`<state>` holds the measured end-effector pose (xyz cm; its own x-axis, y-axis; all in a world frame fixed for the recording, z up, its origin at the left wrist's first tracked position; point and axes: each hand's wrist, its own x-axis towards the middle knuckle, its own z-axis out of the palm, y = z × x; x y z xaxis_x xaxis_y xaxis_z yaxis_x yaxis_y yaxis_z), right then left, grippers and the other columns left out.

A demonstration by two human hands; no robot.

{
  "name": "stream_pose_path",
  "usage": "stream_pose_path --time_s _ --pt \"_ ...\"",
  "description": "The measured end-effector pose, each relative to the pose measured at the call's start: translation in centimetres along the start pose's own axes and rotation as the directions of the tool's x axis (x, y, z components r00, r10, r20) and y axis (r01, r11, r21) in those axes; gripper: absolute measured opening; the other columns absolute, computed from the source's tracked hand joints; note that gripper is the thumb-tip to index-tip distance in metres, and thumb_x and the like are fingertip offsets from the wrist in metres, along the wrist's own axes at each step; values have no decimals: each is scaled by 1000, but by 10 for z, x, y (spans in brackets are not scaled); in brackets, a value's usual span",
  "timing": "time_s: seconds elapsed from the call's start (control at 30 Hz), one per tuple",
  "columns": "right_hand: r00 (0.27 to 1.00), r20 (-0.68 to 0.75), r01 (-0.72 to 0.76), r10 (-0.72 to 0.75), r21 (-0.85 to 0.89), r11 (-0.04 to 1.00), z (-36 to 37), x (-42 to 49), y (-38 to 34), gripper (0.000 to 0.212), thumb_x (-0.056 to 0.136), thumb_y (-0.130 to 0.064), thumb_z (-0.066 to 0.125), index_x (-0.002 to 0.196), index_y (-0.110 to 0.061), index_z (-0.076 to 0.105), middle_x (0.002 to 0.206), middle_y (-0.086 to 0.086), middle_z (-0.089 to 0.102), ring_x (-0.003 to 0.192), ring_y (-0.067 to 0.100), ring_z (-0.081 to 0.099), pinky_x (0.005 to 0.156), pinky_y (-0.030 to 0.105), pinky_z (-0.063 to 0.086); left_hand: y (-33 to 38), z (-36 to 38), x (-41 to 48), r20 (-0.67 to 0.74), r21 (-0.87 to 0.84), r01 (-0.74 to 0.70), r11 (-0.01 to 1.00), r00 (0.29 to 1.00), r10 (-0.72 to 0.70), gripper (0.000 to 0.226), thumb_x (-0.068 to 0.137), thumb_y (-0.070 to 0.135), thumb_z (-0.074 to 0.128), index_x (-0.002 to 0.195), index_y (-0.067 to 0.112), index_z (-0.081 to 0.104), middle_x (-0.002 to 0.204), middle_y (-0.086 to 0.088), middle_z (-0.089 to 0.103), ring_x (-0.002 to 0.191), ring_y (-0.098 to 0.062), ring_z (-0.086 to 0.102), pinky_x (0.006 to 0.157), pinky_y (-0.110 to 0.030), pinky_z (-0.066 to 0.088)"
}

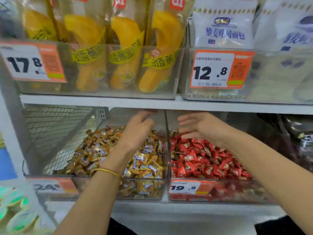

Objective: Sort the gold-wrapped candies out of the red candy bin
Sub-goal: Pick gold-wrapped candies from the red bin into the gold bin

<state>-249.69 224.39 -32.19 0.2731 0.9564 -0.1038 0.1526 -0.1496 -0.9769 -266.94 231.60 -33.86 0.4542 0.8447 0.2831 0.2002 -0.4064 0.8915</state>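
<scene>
Left hand (pixel 137 131): we find it above the gold candy bin (pixel 84 183), fingers curled and blurred; we cannot tell whether they pinch anything.
Right hand (pixel 201 126): fingers straight and spread, over the back of the red candy bin (pixel 237 192).
Gold-wrapped candies (pixel 174 155): we note a few along that bin's left wall.

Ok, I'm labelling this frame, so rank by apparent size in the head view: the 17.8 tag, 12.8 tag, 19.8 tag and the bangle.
17.8 tag and 12.8 tag: about alike, the first reaches the frame edge, so unranked.
Then 19.8 tag.
Smallest: bangle, a thin band on the left wrist.
</scene>
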Motion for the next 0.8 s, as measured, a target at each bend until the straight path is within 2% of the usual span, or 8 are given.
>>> stream_pose_path --time_s 0.1,0.17,0.37,0.47,0.53,0.6,0.67,0.8 --pt "995 -67 -86 76 -151 985 -50 -23 13 27 96 7 37 115 7 56 111 20 53 96 36 57 58 25 56 19 43 -14 213 15 -157 987 965 151 40 88 -3 46 116 23 60 115 13 54 111 1 48 82 1 37" --pt "987 -137 -114 78 -275 955 -83 -36 30 27 92 15 37 104 3 59 106 23 57 90 35 62 65 29 57 28 76 -11 377 25 -212 977 907 187 38 89 -4 46 114 20 62 113 14 58 108 4 51 89 0 37" --pt "973 -210 -197 98 -527 827 -156 -40 75 30 91 12 38 84 -2 64 84 16 63 78 27 66 69 31 58 21 171 5 677 187 -278 942 731 81 32 92 4 50 115 23 63 114 -10 65 108 -29 60 95 -45 48" --pt "970 -168 -241 173 -688 684 -171 -32 91 33 89 11 41 75 -9 65 78 11 65 73 22 65 61 26 55 21 200 15 779 276 -446 851 623 73 33 92 18 56 125 25 58 124 7 57 110 -8 50 93 -19 38" --pt "960 -125 -249 250 -787 565 -177 -27 102 33 87 9 43 83 -10 70 87 13 69 75 23 67 56 24 54 21 218 20 860 288 -559 778 508 46 40 91 27 58 131 30 53 120 13 51 107 -4 38 91 -14 29" --pt "947 -98 -247 307 -833 495 -180 -23 111 36 86 10 42 102 -8 69 101 14 68 81 21 64 53 19 48 14 233 22 897 337 -665 666 443 -11 40 90 37 58 129 38 52 122 11 49 110 -11 34 100 -25 26" --pt "940 -91 -243 328 -854 460 -182 -21 117 44 85 12 40 116 -7 64 114 10 63 88 17 56 57 14 42 8 241 26 888 408 -719 563 455 -62 37 89 44 55 125 41 55 121 8 49 112 -15 32 101 -34 24" --pt "930 -71 -213 360 -904 370 -181 -13 131 39 82 10 42 115 0 60 117 15 61 103 29 58 84 33 50 8 235 38 847 492 -687 535 520 -110 27 89 40 55 117 41 58 105 11 47 104 -11 29 103 -40 22"
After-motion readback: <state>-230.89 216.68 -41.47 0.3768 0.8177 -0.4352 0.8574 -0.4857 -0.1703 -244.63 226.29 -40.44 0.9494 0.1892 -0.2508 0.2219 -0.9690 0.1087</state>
